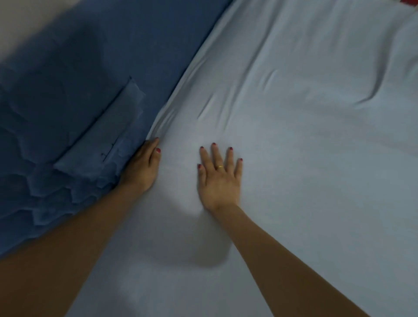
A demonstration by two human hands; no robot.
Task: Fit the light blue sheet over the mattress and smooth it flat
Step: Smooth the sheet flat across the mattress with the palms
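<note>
The light blue sheet (pixel 294 135) covers the mattress across the middle and right of the view, with shallow wrinkles near its left edge and a deeper fold at the right. My right hand (pixel 220 176) lies flat on the sheet, fingers straight and spread, a ring on one finger. My left hand (pixel 142 165) is at the sheet's left edge, its fingers pushed down between the mattress and the dark blue surface, mostly hidden there; the thumb rests on top of the sheet.
A dark blue padded surface (pixel 90 79) with peeling, flaking patches (pixel 74 181) runs along the mattress's left side. A pale wall strip (pixel 18 25) shows at the top left. A bit of red (pixel 409 1) peeks in at the top right corner.
</note>
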